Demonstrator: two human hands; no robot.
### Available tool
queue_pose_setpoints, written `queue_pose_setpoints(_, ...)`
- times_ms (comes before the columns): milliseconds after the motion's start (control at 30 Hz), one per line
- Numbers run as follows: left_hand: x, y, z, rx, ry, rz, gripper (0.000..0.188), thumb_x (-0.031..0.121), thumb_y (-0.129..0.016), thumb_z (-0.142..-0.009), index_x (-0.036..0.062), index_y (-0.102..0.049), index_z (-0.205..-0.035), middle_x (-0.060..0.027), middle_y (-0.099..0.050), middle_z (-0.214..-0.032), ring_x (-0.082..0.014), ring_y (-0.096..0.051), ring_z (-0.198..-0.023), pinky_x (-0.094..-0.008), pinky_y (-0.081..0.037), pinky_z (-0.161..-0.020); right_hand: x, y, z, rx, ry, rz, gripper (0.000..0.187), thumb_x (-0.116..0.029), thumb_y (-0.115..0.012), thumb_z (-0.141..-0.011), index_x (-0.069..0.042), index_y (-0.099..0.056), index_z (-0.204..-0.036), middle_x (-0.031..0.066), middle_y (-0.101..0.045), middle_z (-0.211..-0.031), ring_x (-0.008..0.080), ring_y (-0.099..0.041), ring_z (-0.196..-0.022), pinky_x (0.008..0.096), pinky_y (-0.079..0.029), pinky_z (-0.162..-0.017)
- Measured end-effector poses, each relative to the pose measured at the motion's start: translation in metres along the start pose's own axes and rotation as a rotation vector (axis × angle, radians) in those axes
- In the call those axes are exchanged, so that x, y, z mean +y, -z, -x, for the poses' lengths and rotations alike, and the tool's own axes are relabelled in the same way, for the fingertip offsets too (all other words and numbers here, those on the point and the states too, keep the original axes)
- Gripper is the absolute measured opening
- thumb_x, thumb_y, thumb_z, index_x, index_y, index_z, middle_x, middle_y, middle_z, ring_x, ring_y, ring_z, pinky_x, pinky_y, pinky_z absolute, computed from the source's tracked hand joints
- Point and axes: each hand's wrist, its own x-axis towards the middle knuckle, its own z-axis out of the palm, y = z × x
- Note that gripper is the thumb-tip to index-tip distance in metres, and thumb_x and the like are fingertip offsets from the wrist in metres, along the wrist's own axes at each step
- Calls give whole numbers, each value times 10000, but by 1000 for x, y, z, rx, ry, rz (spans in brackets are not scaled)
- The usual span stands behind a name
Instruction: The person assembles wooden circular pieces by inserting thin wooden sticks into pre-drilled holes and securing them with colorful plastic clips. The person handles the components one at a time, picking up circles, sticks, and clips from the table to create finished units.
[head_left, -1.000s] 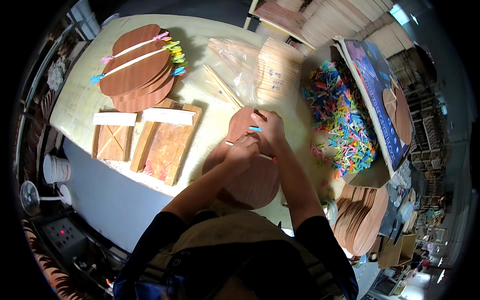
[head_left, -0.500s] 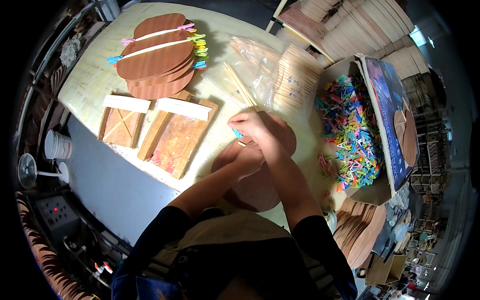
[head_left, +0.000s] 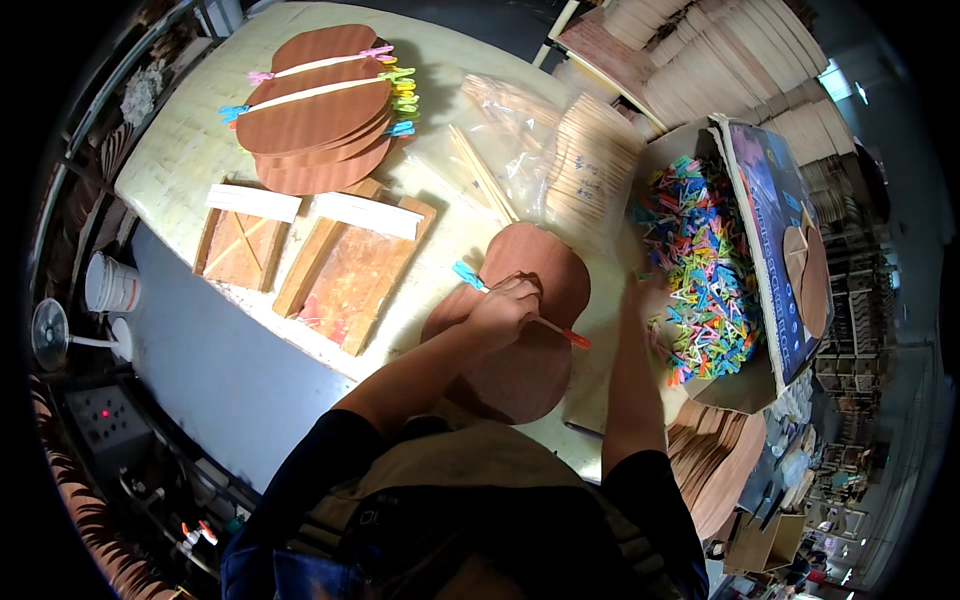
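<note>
A brown guitar-shaped wooden plate (head_left: 520, 370) lies on the table's near edge in front of me. A thin wooden strip (head_left: 548, 324) crosses it, with a blue clip (head_left: 465, 273) on its left end and a red clip (head_left: 578, 340) on its right end. My left hand (head_left: 503, 305) is closed on the strip near its middle and presses it onto the plate. My right hand (head_left: 638, 295) is stretched out to the right, at the edge of a cardboard box (head_left: 745, 385) full of colourful clips (head_left: 700, 260). It is blurred, and its fingers are hard to make out.
A stack of similar plates (head_left: 320, 110) with clipped strips lies at the far left of the table. Two wooden boards (head_left: 350, 275) sit beside me on the left. A plastic bag of wooden sticks (head_left: 570, 160) is behind the plate. More plates (head_left: 715, 460) are stacked low on the right, and a white bucket (head_left: 110, 285) stands off the table's left edge.
My right hand has left the strip and swung right to the box of clips. My left hand stays on the strip, which now has a red clip on its right end.
</note>
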Motion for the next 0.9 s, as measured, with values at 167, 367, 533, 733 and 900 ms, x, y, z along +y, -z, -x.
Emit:
queue_pose_setpoints(167,5,3,-12,-89,-57,-1,62,21,-589,-688,46,-555,-733,-90,-532,-863,-291,-505,-864,-366,-426,-769,174,-103,9,76,-26,13,512,-339,-658,-775,-92,-511,-1199,106,-523,-1207,288,-470,-1111,363,-414,-905)
queue_pose_setpoints(367,14,60,-9,-37,192,201,193,8,-623,-756,44,-597,-944,-108,-571,-1035,-307,-544,-988,-357,-457,-833,113,-88,104,144,414,91,329,-320,-540,-840,-283,-530,-1167,6,-525,-1174,261,-497,-1077,432,-415,-897)
queue_pose_setpoints(533,-7,187,19,772,649,304,147,105,-568,-876,20,-565,-995,-61,-590,-934,-145,-551,-845,-294,-457,-729,78,-8,144,68,353,222,358,-309,-567,-835,-171,-527,-1163,53,-519,-1184,281,-499,-1071,468,-410,-875)
queue_pose_setpoints(733,-204,354,161,1081,1089,-481,179,232,-554,-818,64,-617,-826,-31,-603,-767,-157,-559,-708,-318,-460,-669,85,-8,144,64,626,23,220,-244,-550,-856,-77,-582,-995,62,-564,-1018,281,-525,-968,438,-415,-818)
queue_pose_setpoints(900,-168,355,105,887,1423,-34,324,315,-492,-838,94,-595,-1052,-27,-614,-1057,-178,-583,-937,-338,-475,-752,99,-18,140,101,701,139,139,-194,-546,-852,-83,-600,-916,77,-576,-939,292,-532,-906,427,-419,-784)
